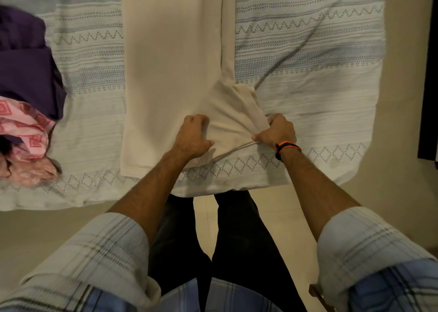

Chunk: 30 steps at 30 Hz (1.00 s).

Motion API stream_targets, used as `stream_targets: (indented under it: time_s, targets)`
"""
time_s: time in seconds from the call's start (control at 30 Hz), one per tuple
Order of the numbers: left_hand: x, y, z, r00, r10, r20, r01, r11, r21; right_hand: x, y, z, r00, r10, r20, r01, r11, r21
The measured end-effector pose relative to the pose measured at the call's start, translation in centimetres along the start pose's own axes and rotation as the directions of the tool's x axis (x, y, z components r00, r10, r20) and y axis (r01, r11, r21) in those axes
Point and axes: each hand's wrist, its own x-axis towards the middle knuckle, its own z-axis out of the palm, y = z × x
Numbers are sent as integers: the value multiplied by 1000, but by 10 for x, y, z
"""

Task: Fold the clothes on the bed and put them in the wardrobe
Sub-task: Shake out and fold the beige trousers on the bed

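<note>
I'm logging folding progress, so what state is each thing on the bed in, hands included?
Cream trousers: laid out lengthwise, waist end bunched up.
Drawstring: loose, trailing at the waist.
Left hand: gripping the waist cloth.
Right hand: gripping the waist cloth.
Purple garment: unfolded, heaped.
Pink patterned garment: unfolded, crumpled.
Bedspread: spread out, slightly creased.

Both forearms are bare below rolled plaid sleeves in pale blue and white. A black and orange wristband circles the right wrist, and dark trousers cover the legs at six o'clock.
</note>
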Motion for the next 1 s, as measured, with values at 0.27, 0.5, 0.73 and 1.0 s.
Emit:
stream_targets:
  time_s: [0.27, 0.5, 0.73, 1.0]
  targets:
    - [-2, 8, -29, 999, -51, -5, 51, 998, 31, -29, -34, -2, 833, -480, -275, 389, 862, -325]
    - [21, 10, -66, 994, 37, -106, -7, 964, 265, -44, -114, 23, 532, -846, -16, 739, 474, -479]
    - [44, -15, -91, 999, 4, 50, -25, 906, 423, -21, -127, 37, 806, -585, 90, 538, 659, -526]
    - [52, -31, -123, 982, 71, 172, -132, 918, 373, -28, -157, 39, 828, -555, -75, 430, 716, -550]
